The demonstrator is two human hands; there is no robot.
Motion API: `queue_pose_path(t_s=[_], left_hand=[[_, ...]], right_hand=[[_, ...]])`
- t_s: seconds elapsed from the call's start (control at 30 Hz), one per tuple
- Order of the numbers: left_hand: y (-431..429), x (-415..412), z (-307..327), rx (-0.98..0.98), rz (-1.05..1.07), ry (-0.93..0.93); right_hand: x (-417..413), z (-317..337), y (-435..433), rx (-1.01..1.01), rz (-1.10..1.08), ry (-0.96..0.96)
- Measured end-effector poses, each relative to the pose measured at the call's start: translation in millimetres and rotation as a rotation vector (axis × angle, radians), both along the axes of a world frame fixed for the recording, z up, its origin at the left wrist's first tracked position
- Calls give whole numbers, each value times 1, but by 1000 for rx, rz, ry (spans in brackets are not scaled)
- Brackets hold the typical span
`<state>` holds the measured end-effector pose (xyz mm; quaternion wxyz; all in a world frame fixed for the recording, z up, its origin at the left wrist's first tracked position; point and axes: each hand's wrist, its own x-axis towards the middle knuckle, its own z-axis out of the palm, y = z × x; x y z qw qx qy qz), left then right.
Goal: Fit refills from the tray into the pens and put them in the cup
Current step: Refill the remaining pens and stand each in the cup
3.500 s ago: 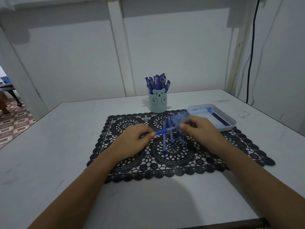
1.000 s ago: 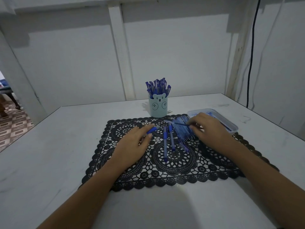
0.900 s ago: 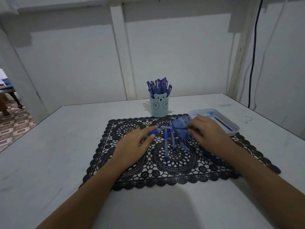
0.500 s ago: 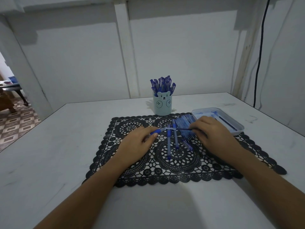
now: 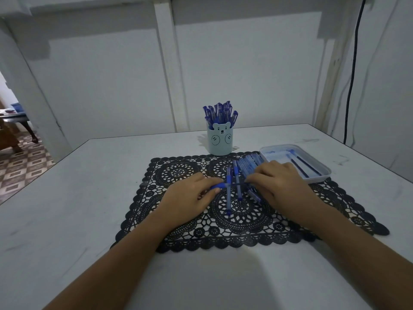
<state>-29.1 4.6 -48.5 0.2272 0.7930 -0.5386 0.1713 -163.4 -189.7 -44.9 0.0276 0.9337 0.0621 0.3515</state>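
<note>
Pen in hand: a blue pen [image 5: 220,186] lies crosswise above the middle of the mat, held at its left end by the left hand and reaching right toward the right hand.
Left hand [image 5: 188,198]: fingers pinched on the pen's blue end, palm down over the mat.
Right hand [image 5: 276,183]: fingers curled at the pen's right end; whether they grip the pen or a thin refill there, I cannot tell.
Loose pens [image 5: 232,186]: two lie on the mat pointing near to far, under the held pen; a row of more pens [image 5: 248,164] lies just right of them, partly hidden by the right hand.
Tray [image 5: 321,179]: white, at the mat's far right corner, with a couple of dark refills [image 5: 301,166] inside.
Cup [image 5: 220,142]: pale blue with a bear face, at the far edge of the mat, full of blue pens standing upright.
Mat [image 5: 178,173]: black lace, on a white table [image 5: 67,209].
</note>
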Motion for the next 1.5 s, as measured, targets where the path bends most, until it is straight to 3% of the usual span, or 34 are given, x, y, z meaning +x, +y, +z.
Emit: queue_pose_path(t_s=[0.13,0.23,0.43,0.57,0.73,0.9,0.97,1.03,1.13,1.2,1.3,1.5], left_hand=[[-5,-4,-2,19,-24,43],[-4,-4,0,10,-5,119],[-4,-6,-1,17,-19,113],[-6,-9,-3,12,-72,111],[-5,-5,1,-58,-28,196],[-3,2,-2,-78,8,241],[-3,3,-4,-87,11,247],[-3,2,-3,-84,9,248],[-4,-2,-2,-72,0,238],[-4,-3,-1,-68,-11,237],[-5,-5,0,-56,-14,234],[-6,-6,-2,-42,-18,227]], right_hand=[[7,-1,17,276,54,83],[6,3,19,537,-22,86],[3,6,22,740,-16,175],[6,2,31,783,86,134],[4,4,23,740,-14,173],[-1,3,18,277,-88,363],[-1,2,18,212,-92,407],[0,1,20,310,-47,378],[0,6,23,688,19,267],[1,8,24,835,25,162],[2,10,26,921,28,66],[4,7,28,904,45,56]])
